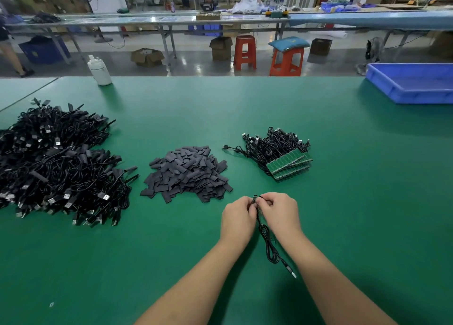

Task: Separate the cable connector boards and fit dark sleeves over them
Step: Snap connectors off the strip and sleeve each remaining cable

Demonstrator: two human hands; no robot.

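Observation:
My left hand (pixel 239 216) and my right hand (pixel 279 210) meet at the front middle of the green table (pixel 343 202). Together they pinch the small connector board (pixel 255 199) at one end of a black cable (pixel 269 248). The cable loops down between my forearms to a USB plug. Whether a sleeve is on the board is hidden by my fingers. A heap of dark sleeves (pixel 187 172) lies just beyond my hands. To its right sits a bundle of cables with joined green boards (pixel 286 161).
A large pile of black cables (pixel 56 162) fills the left side of the table. A white bottle (pixel 99 71) stands at the far edge. A blue plastic tray (pixel 414 83) sits at the far right. Benches, orange stools and boxes lie beyond.

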